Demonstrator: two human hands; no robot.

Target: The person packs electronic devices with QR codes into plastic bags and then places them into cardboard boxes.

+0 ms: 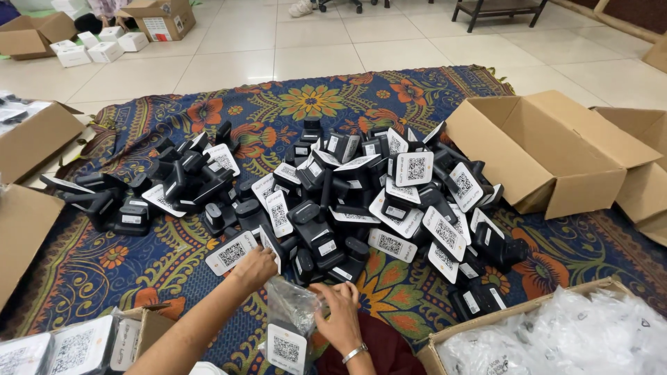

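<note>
A big heap of black stands with white square-code cards (361, 201) lies on a patterned blue rug (139, 257). My left hand (254, 268) reaches to the heap's near edge, its fingers curled on one black stand with a white card (269, 244). My right hand (339, 316), a bracelet on its wrist, grips a clear plastic bag (292, 309) just in front of me. A stand with its white card (286, 348) sits partly in that bag.
An open cardboard box (556, 149) lies on its side at the right. A carton of clear plastic bags (556, 337) is at the bottom right, a box of bagged stands (135, 333) at the bottom left. More cartons (31, 139) line the left; small white boxes (90, 48) lie far back.
</note>
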